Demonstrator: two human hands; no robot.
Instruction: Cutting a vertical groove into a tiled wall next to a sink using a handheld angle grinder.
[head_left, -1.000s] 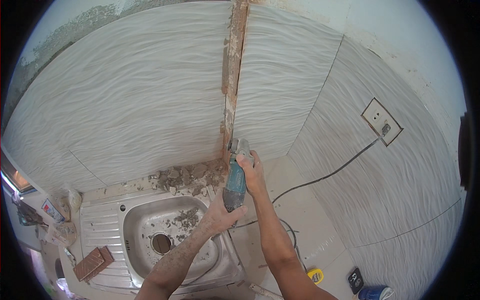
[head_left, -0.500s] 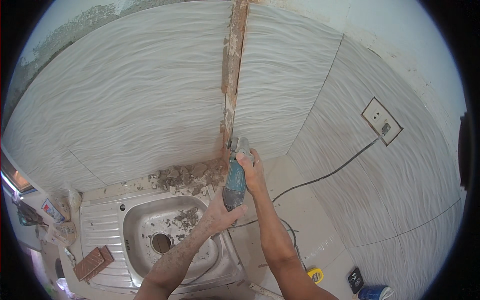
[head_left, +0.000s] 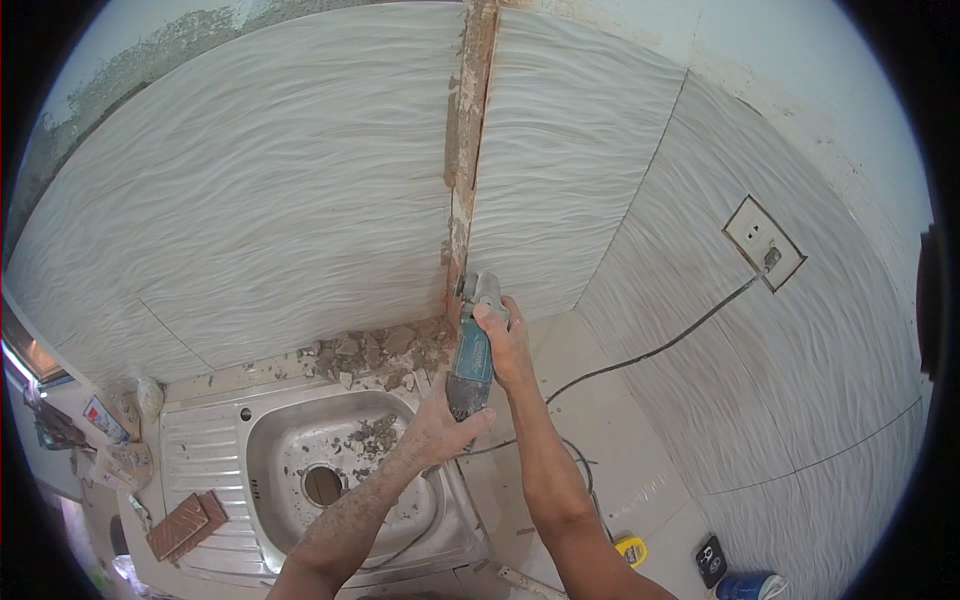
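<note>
An angle grinder with a teal body and grey head is held in both hands. My left hand wraps round its dark rear end, over the sink's right edge. Higher up, my right hand grips it close to the head. The grinder's head is at the lower part of a vertical groove of exposed brown and grey masonry between wavy white wall tiles. Whether the disc touches the wall, I cannot tell. A dark cord leads to a wall socket on the right.
Broken mortar rubble lies along the wall behind the steel sink, with more bits inside the basin. Reddish-brown pieces rest on the drainboard. A yellow tape measure, a black object and a blue container are at lower right.
</note>
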